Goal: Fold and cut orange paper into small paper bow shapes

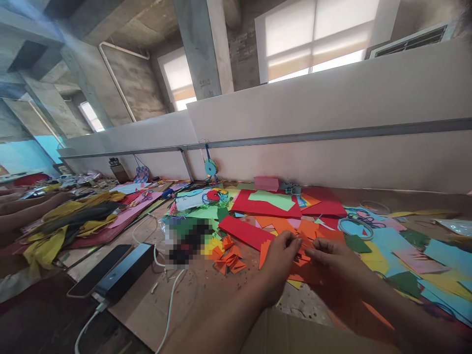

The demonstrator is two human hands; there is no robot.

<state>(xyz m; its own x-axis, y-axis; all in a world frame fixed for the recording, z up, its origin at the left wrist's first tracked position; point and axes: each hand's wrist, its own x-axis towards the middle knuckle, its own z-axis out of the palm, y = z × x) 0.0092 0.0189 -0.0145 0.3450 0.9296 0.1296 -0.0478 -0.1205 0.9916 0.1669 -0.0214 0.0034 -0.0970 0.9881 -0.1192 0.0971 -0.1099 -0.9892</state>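
Note:
Over the cluttered table, my left hand [277, 260] is closed, its fingertips pinching a piece of orange paper [303, 250]. From the other side, my right hand [337, 259] pinches at the same piece with thumb and forefinger. The fingers partly hide its shape. Beneath and behind the hands lie more orange sheets [283, 226]. Left of my left hand sits a small heap of folded orange paper pieces [229, 259]. A long red paper strip [248, 234] runs just behind that heap.
Coloured paper scraps [391, 246] cover the right side, with a ring-shaped roll [356, 228] among them. A black box [127, 273] with a white cable [170, 300] and a phone [99, 270] lie front left. Beyond are yellow cloth [73, 211], another person's arm [33, 204] and a white partition [332, 152].

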